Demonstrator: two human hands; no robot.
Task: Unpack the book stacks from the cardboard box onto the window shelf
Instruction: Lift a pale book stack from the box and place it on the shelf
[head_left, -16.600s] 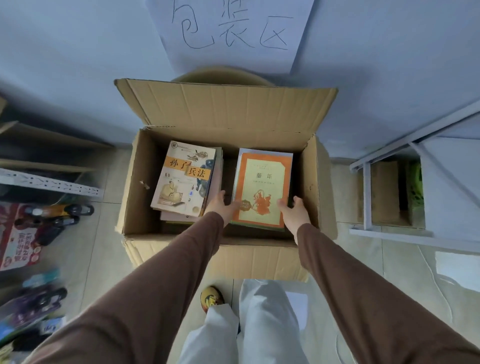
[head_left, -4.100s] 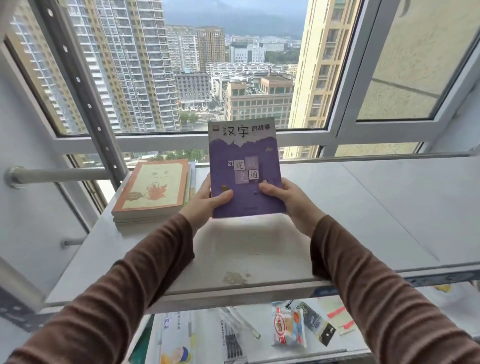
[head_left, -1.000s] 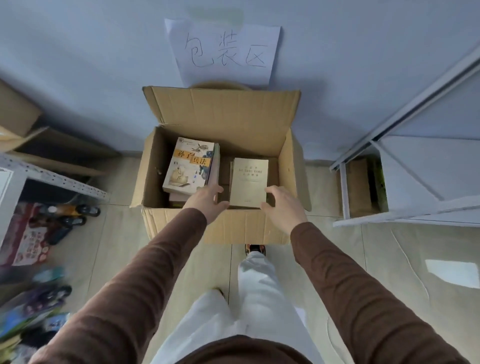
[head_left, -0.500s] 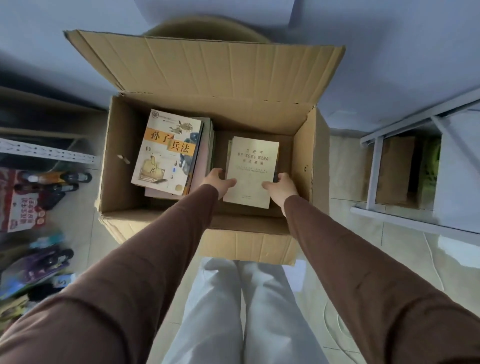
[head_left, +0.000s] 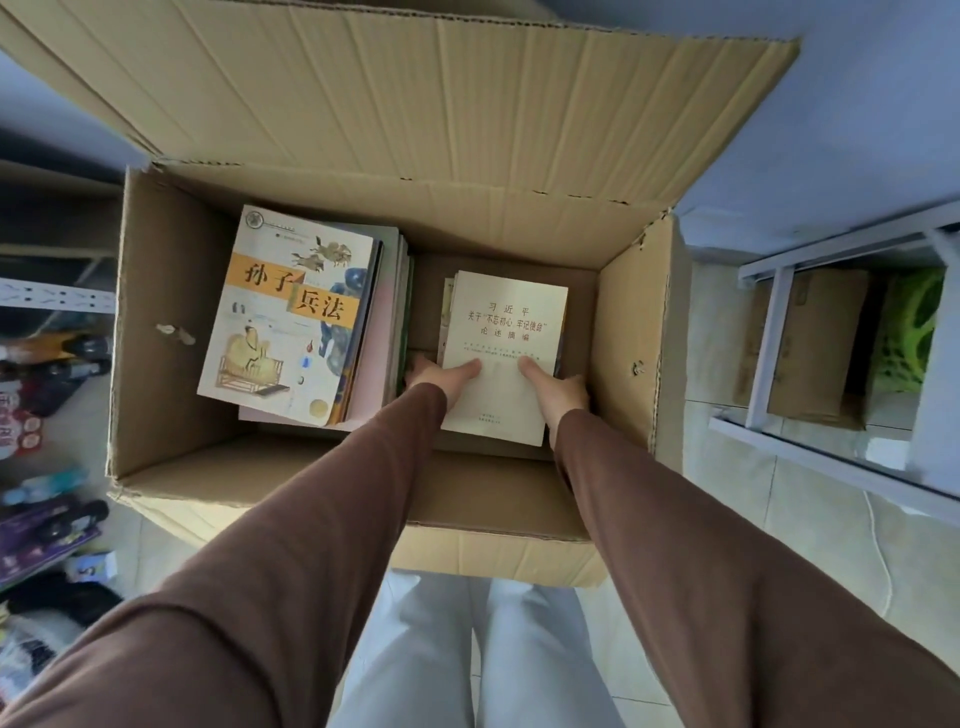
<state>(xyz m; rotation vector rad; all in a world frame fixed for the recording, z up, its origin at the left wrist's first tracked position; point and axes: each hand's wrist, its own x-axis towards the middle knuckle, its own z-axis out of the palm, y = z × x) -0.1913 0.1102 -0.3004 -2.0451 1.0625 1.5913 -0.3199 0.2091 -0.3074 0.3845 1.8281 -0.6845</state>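
An open cardboard box (head_left: 171, 332) stands on the floor in front of me. In its right half lies a small stack topped by a cream book (head_left: 506, 322) with dark printed characters. My left hand (head_left: 441, 376) grips the stack's left side, thumb on the cover. My right hand (head_left: 558, 389) grips the right side, thumb likewise on the cover. The fingers of both hands are hidden beside or under the stack. A taller stack topped by an illustrated book with orange title bands (head_left: 291, 317) fills the box's left half.
The box's back flap (head_left: 415, 88) stands up against a blue-grey wall. A white metal shelf frame (head_left: 779, 358) with a brown carton and a green object is at the right. Toys and packets (head_left: 47, 519) lie on the floor at the left.
Both hands have gone deeper into the box and closed on the sides of the cream-topped stack. The view has moved closer to the box.
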